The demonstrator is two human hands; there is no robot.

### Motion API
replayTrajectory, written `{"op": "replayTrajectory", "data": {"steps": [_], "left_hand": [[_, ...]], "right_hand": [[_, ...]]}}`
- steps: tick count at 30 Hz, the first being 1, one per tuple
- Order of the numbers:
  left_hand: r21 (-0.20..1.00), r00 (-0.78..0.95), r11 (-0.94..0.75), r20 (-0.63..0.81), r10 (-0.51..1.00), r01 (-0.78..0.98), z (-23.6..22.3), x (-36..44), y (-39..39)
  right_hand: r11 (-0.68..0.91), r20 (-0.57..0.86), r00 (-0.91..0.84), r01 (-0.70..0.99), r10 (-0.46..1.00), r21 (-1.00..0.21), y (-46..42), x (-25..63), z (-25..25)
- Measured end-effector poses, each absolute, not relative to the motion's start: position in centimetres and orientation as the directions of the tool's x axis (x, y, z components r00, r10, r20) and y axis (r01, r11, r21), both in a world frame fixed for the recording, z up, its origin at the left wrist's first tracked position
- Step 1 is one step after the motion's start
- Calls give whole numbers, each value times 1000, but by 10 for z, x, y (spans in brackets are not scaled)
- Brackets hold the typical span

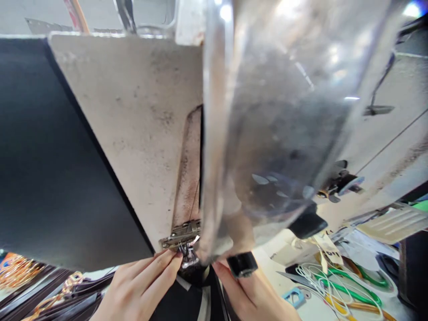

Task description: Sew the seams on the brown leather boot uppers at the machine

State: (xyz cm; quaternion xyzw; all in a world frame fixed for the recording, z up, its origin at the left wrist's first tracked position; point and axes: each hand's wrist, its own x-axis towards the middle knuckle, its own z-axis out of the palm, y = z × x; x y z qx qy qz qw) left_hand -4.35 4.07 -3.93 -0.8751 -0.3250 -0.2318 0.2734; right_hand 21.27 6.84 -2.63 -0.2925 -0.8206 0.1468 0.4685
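My left hand (140, 290) reaches in from the bottom edge. Its fingers are stretched out side by side, and the tips touch the metal presser foot (186, 255) of a sewing machine (133, 116). Black fabric (182, 303) lies under the foot, between my hands. My right hand (257, 296) rests just right of the foot. Its fingers run up behind a clear plastic guard (284, 116) and a small black block (242, 264), so their shape is hidden. The cream machine body fills the upper middle of the view, very close to the camera.
A black panel (50, 169) covers the left side. Dark straps with gold chains (50, 294) lie at the bottom left. At the right are green and yellow handled tools (354, 294), white cord (317, 274), a blue clip (294, 296) and a paper tag (329, 252).
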Motion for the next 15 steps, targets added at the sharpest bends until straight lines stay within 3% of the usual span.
{"op": "replayTrajectory", "data": {"steps": [5,15], "left_hand": [[-247,629,-661,646,434,709,-37,-38,49],[-218,600,-681,698,392,699,-25,-27,52]], "right_hand": [[823,688,-480,463,545,-329,69,207,-21],[850,714,-491,440,499,-291,72,209,-22]]}}
